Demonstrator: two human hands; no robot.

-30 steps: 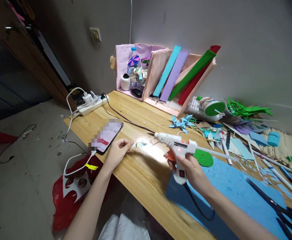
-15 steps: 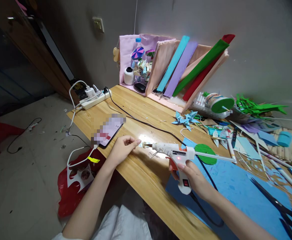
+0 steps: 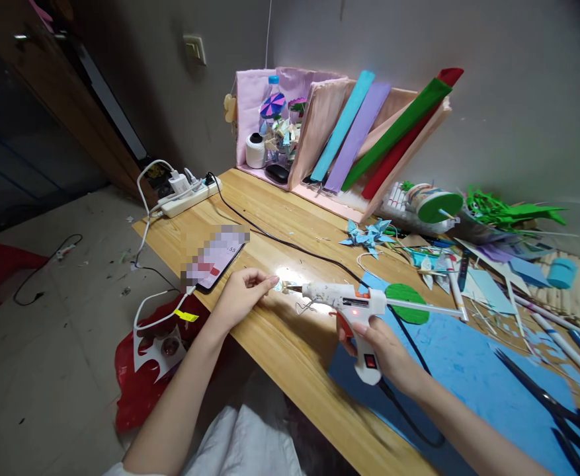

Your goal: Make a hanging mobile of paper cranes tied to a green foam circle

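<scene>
Right hand has a closed grip on the glue gun, a finger over the orange trigger, nozzle pointing left and level, just above the tabletop. Left hand pinches a small paper piece between thumb and fingertips, holding it down on the wood. The nozzle tip sits right at that piece, touching it or nearly so; which one cannot be told.

By the look of it, the gluing is at the point of application: the gun's red lamp is lit, a glue stick juts from its back, and the piece is in place under the tip. No bead of glue shows yet, so the joining itself seems not yet done.

Around them: a phone lies just beyond the left hand, charging from a power strip at the far corner. The gun's black cord runs across the wood to that strip. A green disc and blue sheet lie by the right hand, scissors at the sheet's right end, a paper pinwheel behind. Nothing lies between nozzle and piece; thin glue strings trail beneath the gun.
</scene>
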